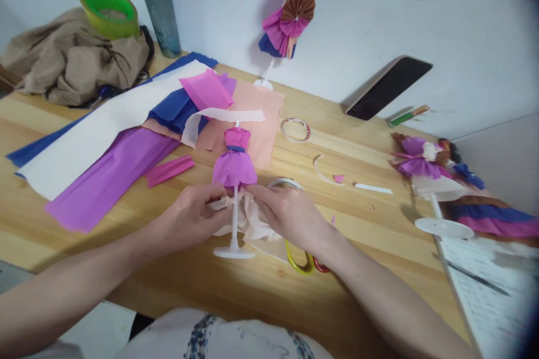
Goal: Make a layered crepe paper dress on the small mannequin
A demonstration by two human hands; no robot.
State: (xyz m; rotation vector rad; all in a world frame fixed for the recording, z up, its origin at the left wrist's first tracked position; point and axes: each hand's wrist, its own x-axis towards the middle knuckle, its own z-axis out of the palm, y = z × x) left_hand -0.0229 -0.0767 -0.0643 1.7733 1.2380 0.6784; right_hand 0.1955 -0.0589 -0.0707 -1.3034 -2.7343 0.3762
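Observation:
A small dress form (pixel 234 219) on a white stand wears a magenta bodice, a blue waistband and a purple crepe paper skirt (pixel 234 168). Behind its post hangs a gathered strip of pale crepe paper (pixel 255 219). My left hand (pixel 196 216) pinches the strip's left part, just under the skirt's hem. On the other side my right hand (pixel 290 213) has its fingers closed on the same strip, close to the hem. Scissors with yellow and red handles (pixel 301 262) lie partly hidden under my right forearm.
Crepe paper sheets (pixel 105 179) spread over the table's left. A phone (pixel 387 90) and a glue stick (pixel 408 116) lean at the wall. Decorated stands (pixel 444 227) occupy the right and back. A water bottle (pixel 158 8) and green tape roll (pixel 109 11) are at back left.

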